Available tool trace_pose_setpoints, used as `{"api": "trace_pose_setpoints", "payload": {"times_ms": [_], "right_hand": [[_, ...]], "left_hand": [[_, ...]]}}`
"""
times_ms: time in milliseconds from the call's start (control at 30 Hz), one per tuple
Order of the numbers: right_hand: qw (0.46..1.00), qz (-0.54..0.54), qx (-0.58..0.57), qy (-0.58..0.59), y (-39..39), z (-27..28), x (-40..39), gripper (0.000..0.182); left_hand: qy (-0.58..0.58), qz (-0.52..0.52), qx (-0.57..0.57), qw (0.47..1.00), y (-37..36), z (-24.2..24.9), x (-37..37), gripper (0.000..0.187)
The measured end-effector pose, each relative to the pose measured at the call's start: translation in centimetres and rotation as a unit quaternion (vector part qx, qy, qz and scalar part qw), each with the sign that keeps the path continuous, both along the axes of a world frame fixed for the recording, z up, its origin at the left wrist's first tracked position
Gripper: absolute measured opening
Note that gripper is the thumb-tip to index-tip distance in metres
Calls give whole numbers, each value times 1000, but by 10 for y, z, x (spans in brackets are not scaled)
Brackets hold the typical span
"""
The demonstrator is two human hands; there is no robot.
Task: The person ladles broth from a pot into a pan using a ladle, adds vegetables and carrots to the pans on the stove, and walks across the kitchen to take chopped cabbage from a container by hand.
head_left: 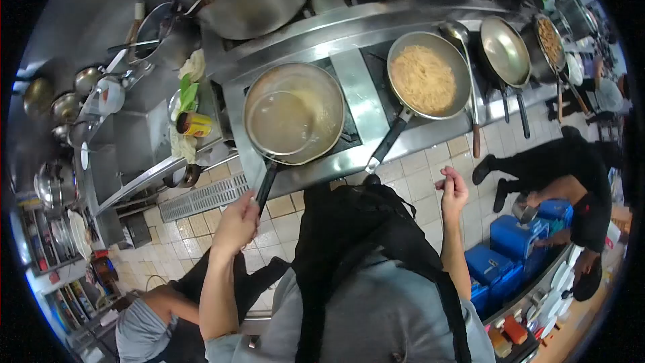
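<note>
My left hand (237, 223) is closed round the end of the black handle of a wide frying pan (322, 94) on the stove. Pale, cloudy liquid (279, 124) lies in that pan. My right hand (454, 191) is held up in front of the stove, fingers loosely curled and a little apart, with nothing visible in it. Nearest to it is a second frying pan (463, 67) full of noodles (423, 79), its black handle pointing toward me. A long ladle (470, 74) rests on the stove just right of the noodle pan.
Farther right stand an empty-looking pan (505, 50) and a pan of brown food (549, 42). Big pots (248, 0) occupy the back. A sink (127, 148) and a yellow-labelled jar (195, 124) are left. One person (571, 195) bends over blue containers (514, 232); another (154, 316) is lower left.
</note>
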State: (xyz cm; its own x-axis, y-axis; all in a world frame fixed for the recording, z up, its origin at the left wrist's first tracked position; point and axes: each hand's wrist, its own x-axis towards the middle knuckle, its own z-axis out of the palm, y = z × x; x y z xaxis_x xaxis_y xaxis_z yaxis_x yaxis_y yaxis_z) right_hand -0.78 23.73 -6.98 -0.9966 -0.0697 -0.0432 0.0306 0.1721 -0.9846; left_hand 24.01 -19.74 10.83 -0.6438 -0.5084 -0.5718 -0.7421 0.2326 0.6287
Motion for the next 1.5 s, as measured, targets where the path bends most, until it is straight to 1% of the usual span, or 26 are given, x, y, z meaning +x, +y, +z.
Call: {"api": "trace_pose_setpoints", "payload": {"times_ms": [33,133,167,233,400,500,600,733,800,867,900,933,967,1000,1033,1100,1133,1200,1267,1300,1333,1367,1400,1433,1467,1500], "right_hand": [[1000,15,-10,2,-1,0,-1,25],[1000,10,-20,5,0,-6,-3,24],[1000,16,-24,5,0,-7,-6,24],[999,32,-26,13,-1,-9,-13,24],[997,73,-7,16,-20,3,-27,24],[996,90,-12,21,-35,9,-35,24],[993,113,21,28,-45,11,-36,23],[995,100,13,27,-64,13,-27,20],[994,103,12,22,-68,8,-23,20],[994,103,12,16,-72,6,-18,21],[994,101,19,19,-74,5,-16,21],[994,100,25,23,-77,5,-14,21],[995,96,25,26,-80,7,-12,21],[995,93,28,32,-81,12,-7,22],[995,89,33,38,-83,18,-3,23],[996,75,43,36,-86,26,6,23],[996,65,51,31,-85,30,11,24],[994,58,81,39,-86,41,23,24],[989,58,134,37,-84,47,33,24],[988,60,139,34,-82,48,36,24],[990,45,129,39,-79,48,42,24],[991,32,120,40,-74,47,50,25],[992,22,121,29,-68,44,56,26],[992,27,123,22,-64,41,61,26],[992,11,128,17,-59,40,69,26],[991,-8,131,16,-55,40,74,27]], "left_hand": [[-3,105,147,984,0,-1,-5,46],[57,171,233,956,6,-22,-14,48],[65,185,227,954,7,-36,-10,48],[138,225,321,909,9,-59,-1,45],[184,244,341,889,16,-65,14,42],[208,242,345,883,13,-33,21,39],[298,299,356,833,-7,-5,36,37],[366,333,221,841,-75,68,46,47],[417,323,124,841,-123,100,38,54],[373,301,-52,876,-166,134,18,56],[364,286,-116,879,-197,135,10,56],[322,266,-142,898,-222,146,5,56],[268,188,-315,891,-254,145,0,55],[206,103,-476,849,-285,138,-8,55],[211,101,-474,849,-311,134,-19,55],[-2,9,-611,792,-353,124,-48,54],[9,3,-609,793,-365,118,-69,54],[-157,-35,-600,784,-378,109,-105,51],[-114,-35,-599,792,-380,106,-121,51],[-80,-33,-598,797,-378,103,-124,51],[-30,-61,-620,781,-378,102,-117,52],[-43,-64,-613,786,-378,99,-106,52],[115,-15,-686,719,-379,98,-97,51],[272,34,-734,621,-381,96,-91,51],[305,131,-646,687,-386,80,-75,42],[259,197,-567,756,-398,55,-58,38]]}}
